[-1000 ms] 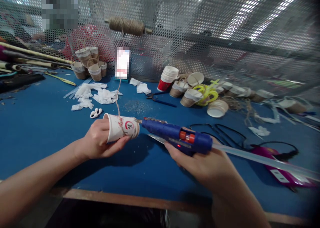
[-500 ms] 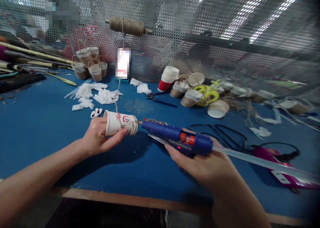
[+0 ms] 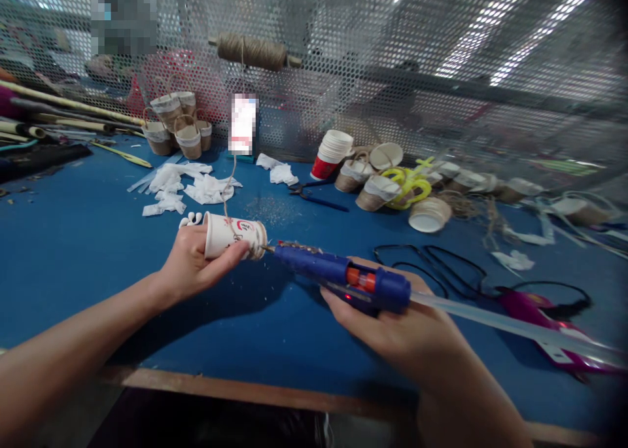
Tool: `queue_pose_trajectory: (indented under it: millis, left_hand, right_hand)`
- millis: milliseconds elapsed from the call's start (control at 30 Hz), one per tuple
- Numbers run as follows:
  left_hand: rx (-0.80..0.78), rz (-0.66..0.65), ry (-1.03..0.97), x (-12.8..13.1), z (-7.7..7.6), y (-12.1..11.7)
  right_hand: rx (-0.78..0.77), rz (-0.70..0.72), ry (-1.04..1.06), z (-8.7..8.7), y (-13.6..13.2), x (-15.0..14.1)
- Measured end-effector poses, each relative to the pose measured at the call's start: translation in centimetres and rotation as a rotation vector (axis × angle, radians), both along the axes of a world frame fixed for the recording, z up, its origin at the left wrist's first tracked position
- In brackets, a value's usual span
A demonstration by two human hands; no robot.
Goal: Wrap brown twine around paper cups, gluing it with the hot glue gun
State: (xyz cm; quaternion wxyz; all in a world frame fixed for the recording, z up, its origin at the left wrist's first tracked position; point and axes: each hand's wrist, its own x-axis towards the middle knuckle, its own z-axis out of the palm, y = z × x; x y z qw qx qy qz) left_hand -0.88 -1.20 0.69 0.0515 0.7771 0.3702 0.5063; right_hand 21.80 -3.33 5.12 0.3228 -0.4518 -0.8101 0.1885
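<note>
My left hand (image 3: 193, 261) grips a white printed paper cup (image 3: 220, 233), tipped on its side with the fingers inside its mouth and the thumb along the outside. Twine (image 3: 226, 199) runs down to the cup from a spool (image 3: 252, 50) on the mesh. Some twine circles the cup's base end. In my right hand (image 3: 387, 324) is a blue glue gun (image 3: 318, 268), a red light glowing on its side and a long clear glue stick (image 3: 490, 318) out of its back. Its nozzle meets the cup's base edge; whether it touches is too small to tell.
Twine-wrapped cups with handles (image 3: 189, 140) stand at the back left, near crumpled white lace (image 3: 209, 188). Stacked paper cups (image 3: 333, 154), pliers (image 3: 318, 201) and yellow-handled scissors (image 3: 412, 189) lie behind. A black cord (image 3: 432, 258) and purple power strip (image 3: 534, 324) are at right.
The cup in my left hand has shifted slightly left and up, turning a little so its print has moved. The glue gun has followed left, its nozzle staying by the cup's base.
</note>
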Motion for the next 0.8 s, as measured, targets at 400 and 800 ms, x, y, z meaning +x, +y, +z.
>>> queue_pose_trajectory:
  millis: [400, 800]
  left_hand:
    - [-0.126, 0.020, -0.065, 0.13, 0.26, -0.09]
    - [-0.425, 0.065, -0.247, -0.16, -0.37, 0.41]
  right_hand:
    - [-0.070, -0.031, -0.134, -0.02, -0.27, -0.05]
    - [-0.542, -0.117, 0.224, 0.36, 0.55, 0.22]
